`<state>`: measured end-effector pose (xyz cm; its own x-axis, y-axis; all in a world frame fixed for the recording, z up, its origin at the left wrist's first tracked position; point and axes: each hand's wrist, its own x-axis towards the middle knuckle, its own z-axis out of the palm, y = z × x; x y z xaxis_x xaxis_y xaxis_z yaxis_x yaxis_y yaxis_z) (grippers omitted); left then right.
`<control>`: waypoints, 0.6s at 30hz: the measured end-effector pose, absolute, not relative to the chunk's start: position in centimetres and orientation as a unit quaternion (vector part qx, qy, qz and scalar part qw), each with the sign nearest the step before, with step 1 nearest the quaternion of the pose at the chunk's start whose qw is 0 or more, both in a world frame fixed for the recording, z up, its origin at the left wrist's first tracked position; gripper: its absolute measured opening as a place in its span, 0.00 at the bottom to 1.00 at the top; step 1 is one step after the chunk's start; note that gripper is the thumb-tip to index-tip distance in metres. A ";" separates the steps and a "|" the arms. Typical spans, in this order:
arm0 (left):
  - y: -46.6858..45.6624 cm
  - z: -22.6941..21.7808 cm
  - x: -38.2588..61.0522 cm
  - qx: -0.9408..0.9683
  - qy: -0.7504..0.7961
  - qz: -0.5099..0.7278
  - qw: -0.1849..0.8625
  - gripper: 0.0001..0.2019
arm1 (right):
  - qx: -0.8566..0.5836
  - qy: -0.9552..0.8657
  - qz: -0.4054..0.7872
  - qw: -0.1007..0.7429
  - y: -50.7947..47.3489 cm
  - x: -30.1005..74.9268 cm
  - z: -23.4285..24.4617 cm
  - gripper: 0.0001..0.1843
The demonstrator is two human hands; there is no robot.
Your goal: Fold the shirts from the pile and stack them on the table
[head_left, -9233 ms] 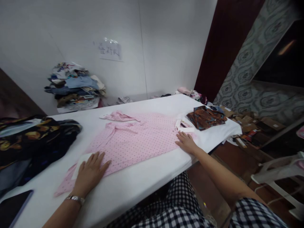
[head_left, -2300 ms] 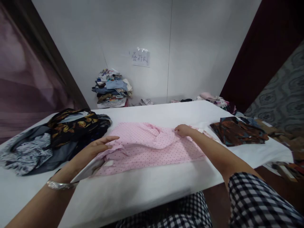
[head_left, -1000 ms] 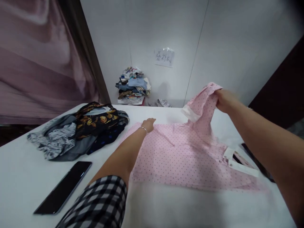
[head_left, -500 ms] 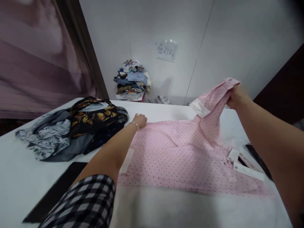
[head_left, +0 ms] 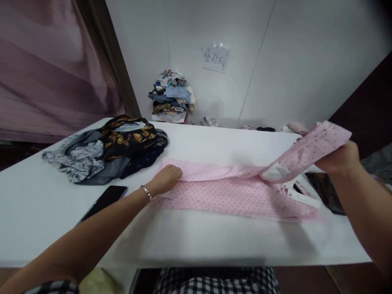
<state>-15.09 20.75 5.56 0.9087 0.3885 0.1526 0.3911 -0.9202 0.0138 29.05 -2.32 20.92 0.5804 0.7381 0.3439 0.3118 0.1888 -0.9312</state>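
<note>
A pink dotted shirt (head_left: 226,197) with white collar parts lies across the white table, its far side folded over toward me. My left hand (head_left: 167,178), with a bracelet at the wrist, is closed on the folded edge at the shirt's left end. At the right, my right hand (head_left: 341,159) grips a raised part of the shirt and holds it above the table. The cloth slopes from there down to the flat part, near the white collar (head_left: 301,199). Cloth hides some of the right fingers.
Dark and patterned clothes (head_left: 122,151) are heaped on the table (head_left: 196,241) at the left. Nearer me lies a black phone-like slab (head_left: 104,200). A dark flat object (head_left: 326,192) lies by the collar. Beyond the table, a clothes pile (head_left: 173,96) stands by the wall under a paper sign (head_left: 214,58).
Both hands have drawn the shirt's far edge toward me, folding it over the flat part. My right hand has come lower and further right. The view has shifted, showing the table's near edge.
</note>
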 end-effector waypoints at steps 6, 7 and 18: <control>18.1 4.1 -15.1 -0.966 -0.245 -0.077 0.011 0.10 | -0.567 -0.359 0.300 0.679 -5.6 28.0 17.9 0.17; 17.7 4.1 -15.0 -0.965 -0.251 -0.077 0.011 0.10 | -0.563 -0.360 0.291 0.685 -5.8 28.0 17.8 0.16; 17.2 3.4 -16.0 -0.940 -0.333 -0.076 -0.019 0.12 | -0.588 -0.340 0.331 0.655 -6.8 28.6 16.3 0.17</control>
<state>-16.03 17.25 3.43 0.7673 0.6281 0.1293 0.6222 -0.7780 0.0867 28.56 -6.76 16.29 0.5489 0.8340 0.0559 -0.0336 0.0888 -0.9955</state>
